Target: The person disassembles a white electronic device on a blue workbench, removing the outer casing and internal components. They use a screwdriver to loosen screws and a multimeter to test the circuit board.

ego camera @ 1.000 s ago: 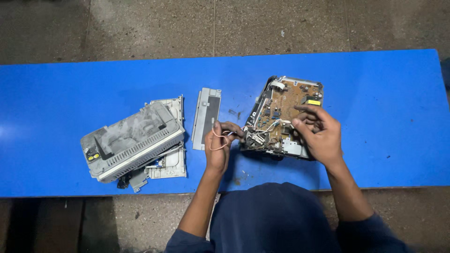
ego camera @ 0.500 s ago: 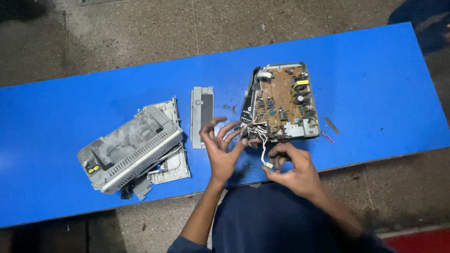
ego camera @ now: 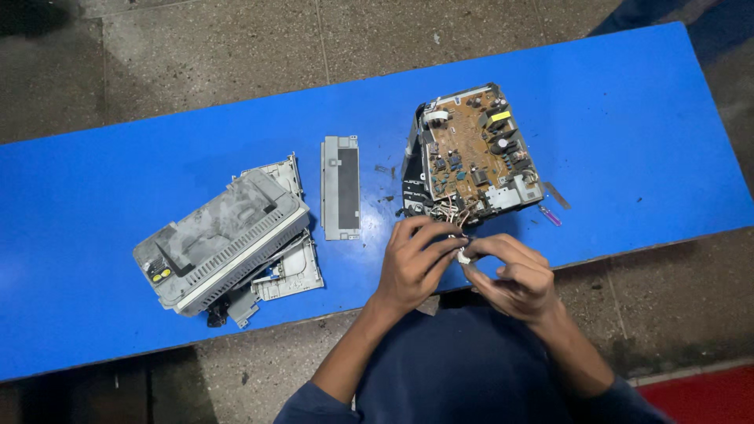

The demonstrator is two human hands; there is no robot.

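Both hands meet at the near edge of a long blue table (ego camera: 118, 220), just in front of an opened machine body (ego camera: 471, 157). The left hand (ego camera: 415, 263) has its fingers curled closed around a bunch of thin wires (ego camera: 454, 210) that trail out of the machine's lower edge, and the right hand (ego camera: 514, 275) pinches a small white connector (ego camera: 463, 256) between thumb and fingertips, right beside the left hand's fingers. The machine body is a dark, boxy frame with a flat brown circuit board (ego camera: 475, 145) fixed across its top face, studded with small dark parts, a yellow block and some grey metal pieces; it lies tilted on the table, with the wires spilling from the side nearest the person. Just right of it lies a small tool with a purple handle (ego camera: 550, 215), touching nothing. To the left, well apart from the hands, a narrow grey rectangular panel (ego camera: 341, 187) lies flat, with a dark strip down one half. Further left is a dusty grey plastic cover (ego camera: 224, 239), ribbed along one long edge, lying on top of other flat pale plastic pieces (ego camera: 294, 271). The table's surface is smooth, with a few dark crumbs between the panel and the machine. The floor (ego camera: 196, 55) beyond is rough grey concrete.
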